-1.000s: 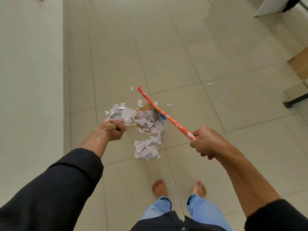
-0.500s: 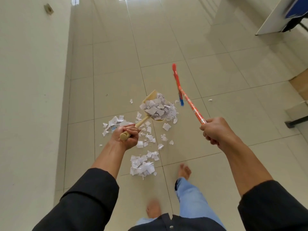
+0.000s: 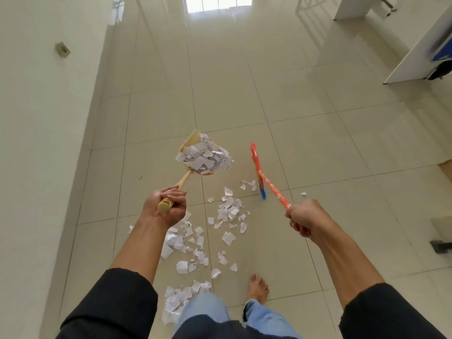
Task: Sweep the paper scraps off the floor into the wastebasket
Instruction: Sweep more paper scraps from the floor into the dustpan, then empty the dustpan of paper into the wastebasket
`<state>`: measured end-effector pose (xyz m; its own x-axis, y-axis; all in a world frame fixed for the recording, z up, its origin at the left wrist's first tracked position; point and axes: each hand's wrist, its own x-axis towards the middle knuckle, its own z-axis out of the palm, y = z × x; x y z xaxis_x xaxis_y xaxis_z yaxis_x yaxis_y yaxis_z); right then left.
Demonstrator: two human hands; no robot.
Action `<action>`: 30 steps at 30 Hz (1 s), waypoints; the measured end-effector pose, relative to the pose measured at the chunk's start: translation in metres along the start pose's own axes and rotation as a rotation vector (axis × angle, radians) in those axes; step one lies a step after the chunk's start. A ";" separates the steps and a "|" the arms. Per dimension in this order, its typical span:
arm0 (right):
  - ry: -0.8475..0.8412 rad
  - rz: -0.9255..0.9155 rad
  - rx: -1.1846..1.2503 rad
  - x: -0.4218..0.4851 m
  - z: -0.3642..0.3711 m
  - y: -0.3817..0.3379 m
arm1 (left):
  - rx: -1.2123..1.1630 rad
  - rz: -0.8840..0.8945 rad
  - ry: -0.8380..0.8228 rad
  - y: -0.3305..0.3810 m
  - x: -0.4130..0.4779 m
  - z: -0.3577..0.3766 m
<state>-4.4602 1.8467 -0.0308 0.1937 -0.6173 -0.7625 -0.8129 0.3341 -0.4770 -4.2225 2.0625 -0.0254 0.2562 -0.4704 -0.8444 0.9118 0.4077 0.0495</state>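
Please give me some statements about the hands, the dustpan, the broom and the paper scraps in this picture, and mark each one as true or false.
1. The left hand grips the handle of the dustpan. True.
2. The dustpan is empty. False: it is heaped with paper scraps.
3. The right hand holds the orange broom. True.
4. No paper is left on the floor. False: many loose scraps lie on the tiled floor near the bare foot.
5. A wastebasket stands beside the dustpan. False: no wastebasket shows in this view.
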 end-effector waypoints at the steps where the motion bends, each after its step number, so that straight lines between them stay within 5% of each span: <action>1: -0.004 -0.027 -0.020 0.009 -0.007 -0.017 | -0.020 0.010 -0.014 0.002 0.006 0.021; 14: -0.023 -0.238 0.115 0.221 -0.057 -0.333 | -0.064 0.141 -0.172 0.087 0.170 0.328; 30: -0.088 -0.275 0.100 0.530 -0.177 -0.805 | -0.174 0.205 -0.218 0.275 0.431 0.816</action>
<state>-3.8003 1.1245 0.0270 0.4492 -0.6321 -0.6314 -0.6661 0.2341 -0.7082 -3.6000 1.3335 0.0596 0.5079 -0.5136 -0.6916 0.7705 0.6298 0.0983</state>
